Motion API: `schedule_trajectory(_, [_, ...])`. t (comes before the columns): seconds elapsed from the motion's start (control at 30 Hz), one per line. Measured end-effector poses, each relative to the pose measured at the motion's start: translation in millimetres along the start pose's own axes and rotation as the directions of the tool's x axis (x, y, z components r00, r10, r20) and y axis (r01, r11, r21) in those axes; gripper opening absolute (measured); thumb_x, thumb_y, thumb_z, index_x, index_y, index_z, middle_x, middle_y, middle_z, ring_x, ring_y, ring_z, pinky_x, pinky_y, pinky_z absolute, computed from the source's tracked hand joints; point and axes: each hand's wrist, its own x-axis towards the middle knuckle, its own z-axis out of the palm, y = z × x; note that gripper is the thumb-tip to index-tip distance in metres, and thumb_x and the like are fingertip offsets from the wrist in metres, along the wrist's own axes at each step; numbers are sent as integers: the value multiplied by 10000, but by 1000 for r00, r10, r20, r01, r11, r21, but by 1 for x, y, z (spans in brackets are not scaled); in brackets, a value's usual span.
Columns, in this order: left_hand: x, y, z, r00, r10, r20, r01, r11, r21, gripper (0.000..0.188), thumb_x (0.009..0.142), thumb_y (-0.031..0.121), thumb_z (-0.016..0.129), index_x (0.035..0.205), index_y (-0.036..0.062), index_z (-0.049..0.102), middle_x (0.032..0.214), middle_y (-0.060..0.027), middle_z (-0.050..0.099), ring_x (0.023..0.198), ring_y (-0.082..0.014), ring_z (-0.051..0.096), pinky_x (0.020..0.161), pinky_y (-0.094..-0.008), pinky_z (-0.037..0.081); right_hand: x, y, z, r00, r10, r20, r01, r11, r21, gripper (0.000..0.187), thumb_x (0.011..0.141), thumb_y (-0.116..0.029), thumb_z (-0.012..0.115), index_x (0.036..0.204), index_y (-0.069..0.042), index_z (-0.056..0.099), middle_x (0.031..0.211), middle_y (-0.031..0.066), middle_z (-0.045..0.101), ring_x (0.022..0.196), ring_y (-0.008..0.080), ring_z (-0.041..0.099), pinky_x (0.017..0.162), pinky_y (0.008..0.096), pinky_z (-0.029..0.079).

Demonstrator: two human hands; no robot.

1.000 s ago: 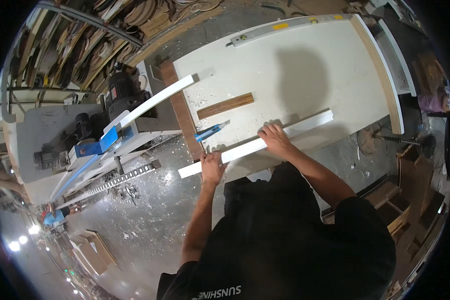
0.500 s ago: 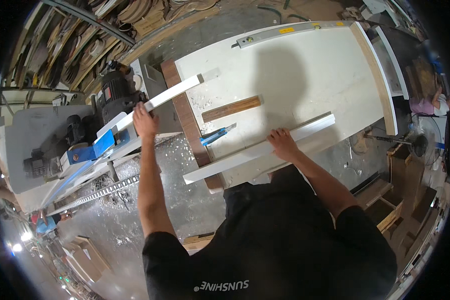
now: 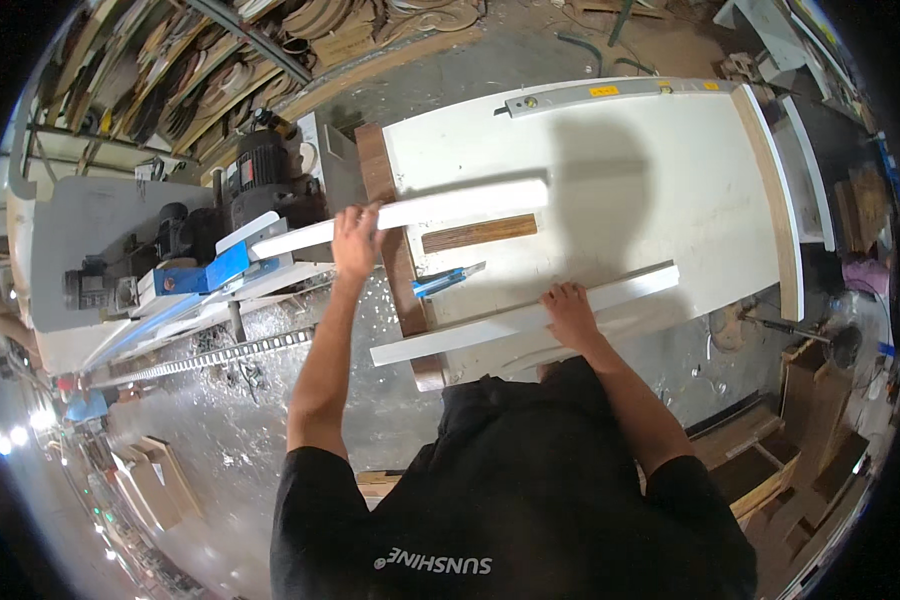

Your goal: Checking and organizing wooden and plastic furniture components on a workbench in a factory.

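Observation:
My left hand is closed on a long white strip, between the machine's blue guide and the white tabletop. The strip's right end lies over the table; its left end reaches the guide. My right hand grips a second white strip near the table's near edge, with the fingers over its top. That strip's left end sticks out past the table's brown edge. Between the two strips lie a short brown wood piece and a blue utility knife with its blade out.
At the left stands a machine with a black motor and a blue guide. A grey metal bar lies along the table's far edge. Shelves of curved boards fill the far left. White shavings litter the floor. Wooden boxes stand lower right.
My left hand has moved right along with its white strip, so more of the strip now lies over the table. My right hand still rests on the near strip. The view has shifted slightly.

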Motion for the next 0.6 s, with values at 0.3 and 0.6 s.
schedule_trajectory(0.3, [-58,110,-64,993,-39,-112,23,990,-140,570,799,175,833,1349,146,688,1241,-160,633,1180,-395,586,998,-521,515,7,-8,-7,995,-75,-69,86,982,166,588,702,-215,925,1207,-73,660,1275,107,595,1270,333,537,1157,532,361])
schedule_trajectory(0.6, [-85,140,-158,857,-223,-465,150,971,-188,654,779,165,830,1409,138,655,1244,-161,638,1169,-398,602,1028,-497,514,-6,11,14,976,-181,-118,194,975,110,585,727,-250,912,1179,-32,611,1240,184,568,1229,406,515,1097,560,356])
